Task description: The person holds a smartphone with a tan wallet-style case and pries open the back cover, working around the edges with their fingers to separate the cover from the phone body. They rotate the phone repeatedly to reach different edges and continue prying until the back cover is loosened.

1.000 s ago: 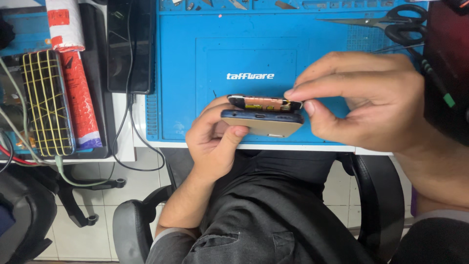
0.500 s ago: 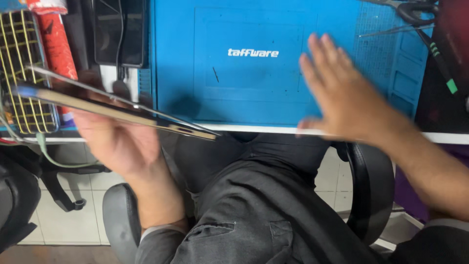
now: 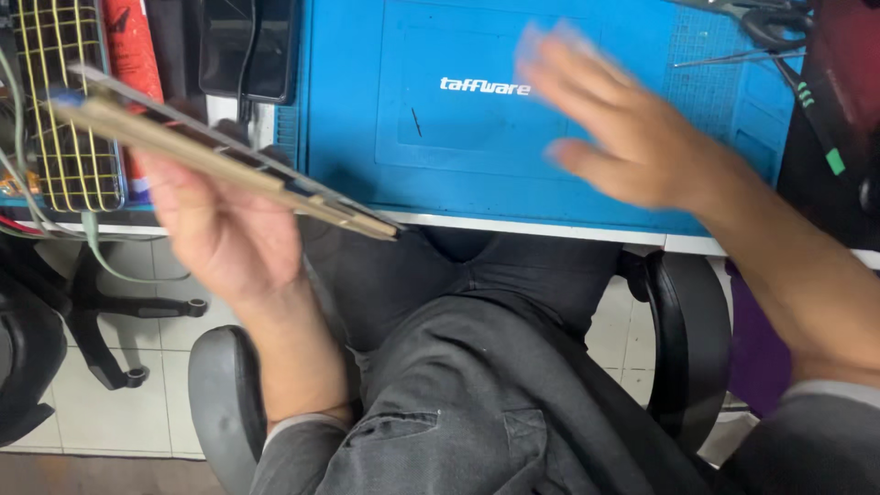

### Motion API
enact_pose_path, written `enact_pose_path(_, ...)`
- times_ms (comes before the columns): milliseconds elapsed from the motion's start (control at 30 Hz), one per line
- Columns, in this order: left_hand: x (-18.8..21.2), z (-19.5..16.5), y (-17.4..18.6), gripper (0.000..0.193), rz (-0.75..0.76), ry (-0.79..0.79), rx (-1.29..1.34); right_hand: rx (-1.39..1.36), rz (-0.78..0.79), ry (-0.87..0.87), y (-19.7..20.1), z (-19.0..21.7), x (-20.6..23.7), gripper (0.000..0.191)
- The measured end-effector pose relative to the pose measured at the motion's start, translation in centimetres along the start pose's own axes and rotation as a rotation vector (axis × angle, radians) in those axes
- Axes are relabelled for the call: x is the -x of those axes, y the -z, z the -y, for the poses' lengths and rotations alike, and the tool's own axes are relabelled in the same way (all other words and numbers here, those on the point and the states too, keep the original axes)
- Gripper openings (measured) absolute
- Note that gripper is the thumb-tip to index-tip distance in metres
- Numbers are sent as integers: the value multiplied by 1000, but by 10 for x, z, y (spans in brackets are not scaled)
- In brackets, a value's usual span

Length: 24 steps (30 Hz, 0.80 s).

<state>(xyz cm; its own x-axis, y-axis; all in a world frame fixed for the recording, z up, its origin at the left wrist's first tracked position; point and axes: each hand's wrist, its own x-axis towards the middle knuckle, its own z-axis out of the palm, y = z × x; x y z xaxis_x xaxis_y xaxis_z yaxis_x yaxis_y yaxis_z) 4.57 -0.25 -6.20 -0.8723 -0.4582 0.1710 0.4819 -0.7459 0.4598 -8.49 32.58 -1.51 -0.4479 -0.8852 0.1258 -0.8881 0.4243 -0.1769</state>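
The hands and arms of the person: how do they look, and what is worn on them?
Both hands are bare: no gloves, rings or watch show. The left hand and its forearm are uncovered up to a grey sleeve cuff near the elbow. The right hand is blurred; its forearm is also bare, ending in a grey sleeve with a lighter edge. No markings are visible.

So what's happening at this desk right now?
A person sits in a chair at a desk covered by a blue mat. The left hand holds a thin, flat device edge-on, off to the left of the mat, tilted down to the right. The right hand is open, empty and blurred above the mat. Scissors lie at the mat's far right corner, and a yellow wire rack sits at the left.
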Motion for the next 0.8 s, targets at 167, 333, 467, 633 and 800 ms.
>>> enact_pose_path(167, 8, 42, -18, 48, 39, 118, 12, -1060, 399, 179, 34, 12, 9, 39)
enact_pose_path(333, 25, 104, -45, 41, 80, 172, 35, -596, -239, 25, 57, 14, 6, 52)
enact_pose_path(467, 31, 132, -65, 26, 230, 137, -62, -622, -355, -43, 34, 20, 16, 40)
enact_pose_path(633, 20, 118, -71, 31, 363, 64, -317, -493, -376, -158, 18, 20, 29, 39)
enact_pose_path(800, -1, 88, -81, 24, 534, 55, -537, -316, -421, -138, 17, 18, 25, 50)
